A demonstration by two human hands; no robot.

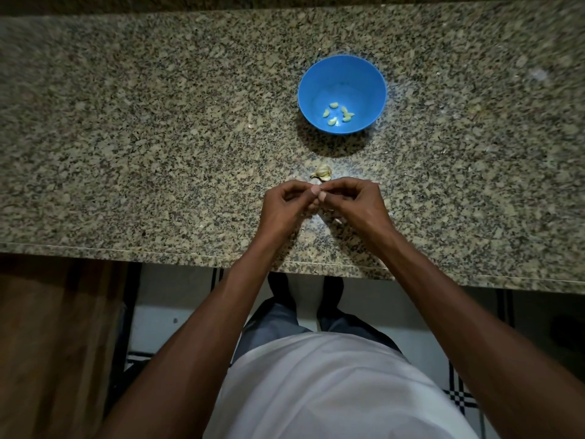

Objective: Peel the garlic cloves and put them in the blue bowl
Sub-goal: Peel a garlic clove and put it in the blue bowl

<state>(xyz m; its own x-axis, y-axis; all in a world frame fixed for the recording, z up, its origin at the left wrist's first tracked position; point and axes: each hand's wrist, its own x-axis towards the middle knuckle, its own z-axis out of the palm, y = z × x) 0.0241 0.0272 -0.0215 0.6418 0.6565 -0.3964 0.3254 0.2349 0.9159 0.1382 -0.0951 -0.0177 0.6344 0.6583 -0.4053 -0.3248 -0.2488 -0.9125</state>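
Mid-peel, with several cloves done and more waiting.

Across the tabletop [126,137], the bowl [342,94] sits straight ahead of both hands, well apart from them, with peeled cloves [338,114] in its bottom. The left hand [286,205] and right hand [351,201] meet fingertip to fingertip, each grip pinched on one small clove [316,189], mostly hidden, so its long axis cannot be told. The bulb [323,172] lies just beyond the fingertips, between hands and bowl, roughly as near either hand.
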